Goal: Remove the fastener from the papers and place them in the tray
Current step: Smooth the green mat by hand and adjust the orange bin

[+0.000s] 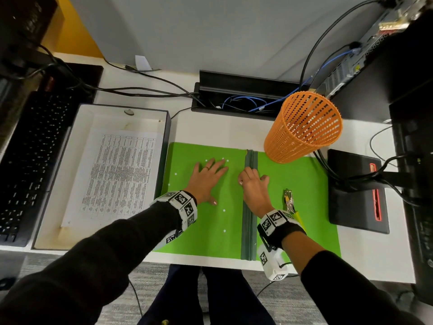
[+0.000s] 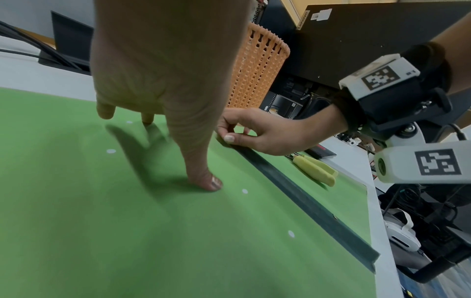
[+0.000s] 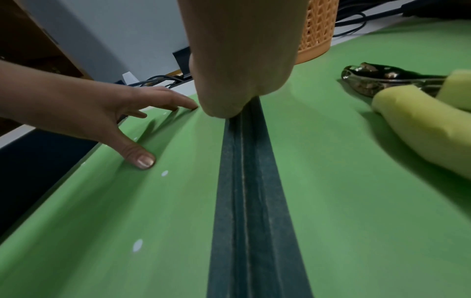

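1. The left hand (image 1: 206, 178) lies flat, palm down, with its fingers (image 2: 105, 109) spread wide and straight and its thumb (image 2: 203, 177) pressing down.
2. The right hand (image 1: 254, 187) is curled, its thumb and fingers (image 2: 228, 129) pinching together at the tips.
3. Both arms wear black sleeves (image 1: 105, 249) and reach forward side by side.

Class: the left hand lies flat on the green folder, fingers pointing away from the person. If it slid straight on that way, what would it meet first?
Probably the far edge of the green folder, then bare white desk. The left hand has nothing standing in its line before the black cable box.
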Demonstrator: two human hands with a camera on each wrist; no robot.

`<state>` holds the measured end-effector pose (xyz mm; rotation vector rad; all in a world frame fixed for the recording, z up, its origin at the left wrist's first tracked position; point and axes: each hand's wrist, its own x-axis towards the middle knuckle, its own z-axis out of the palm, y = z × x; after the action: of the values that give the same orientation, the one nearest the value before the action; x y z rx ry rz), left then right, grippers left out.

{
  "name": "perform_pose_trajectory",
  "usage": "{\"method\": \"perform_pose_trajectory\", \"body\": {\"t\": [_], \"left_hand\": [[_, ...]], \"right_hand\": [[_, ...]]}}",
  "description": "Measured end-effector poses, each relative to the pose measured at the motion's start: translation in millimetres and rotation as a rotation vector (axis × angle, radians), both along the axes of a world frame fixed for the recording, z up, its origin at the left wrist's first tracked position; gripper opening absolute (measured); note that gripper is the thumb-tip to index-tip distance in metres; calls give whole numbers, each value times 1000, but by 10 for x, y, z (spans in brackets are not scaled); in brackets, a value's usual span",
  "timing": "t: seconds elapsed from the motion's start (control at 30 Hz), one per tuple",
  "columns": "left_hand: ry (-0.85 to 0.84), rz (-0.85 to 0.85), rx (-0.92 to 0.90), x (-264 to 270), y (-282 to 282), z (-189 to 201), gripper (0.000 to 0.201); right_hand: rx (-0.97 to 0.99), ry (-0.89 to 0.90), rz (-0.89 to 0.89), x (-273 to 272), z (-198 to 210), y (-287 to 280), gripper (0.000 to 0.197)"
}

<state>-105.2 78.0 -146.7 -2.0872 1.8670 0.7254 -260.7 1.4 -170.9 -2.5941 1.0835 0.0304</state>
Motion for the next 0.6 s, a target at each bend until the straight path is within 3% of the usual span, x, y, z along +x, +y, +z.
{"method": "perform_pose_trajectory", "body": {"t": [0.23,0.6], "left_hand": [[169,203,-269,183,-230,-4,55],[138,215,-326,239,-621,-79,21]], "right_hand": [[63,-102,-93,-11,-77,-92,38],[68,-159,-78,-55,-123,-108,32]]}}
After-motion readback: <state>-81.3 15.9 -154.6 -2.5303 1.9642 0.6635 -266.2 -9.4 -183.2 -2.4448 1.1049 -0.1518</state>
